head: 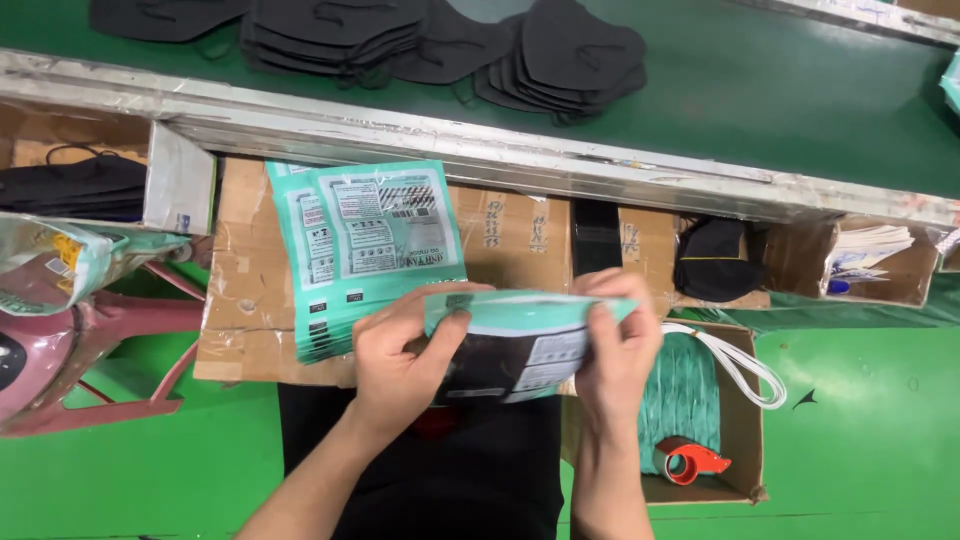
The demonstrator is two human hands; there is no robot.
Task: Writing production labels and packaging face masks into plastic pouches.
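Both my hands hold one teal and clear plastic pouch [520, 345] with black masks inside it, just above my lap. My left hand [405, 355] grips its left end, thumb over the top edge. My right hand [615, 340] pinches its right end along the top seal. Just behind my left hand a fanned stack of empty teal pouches [365, 245] lies on a flattened cardboard sheet [250, 300]. Stacks of black masks [570, 55] sit on the green conveyor belt [800, 90] beyond a metal rail [480, 150].
A cardboard box [745, 430] at my right holds teal pouches and a red tape dispenser [690, 462]; a white cord [735, 360] lies over its rim. More black masks [75, 185] fill a box at left, above a pink plastic stool [60, 360]. The floor is green.
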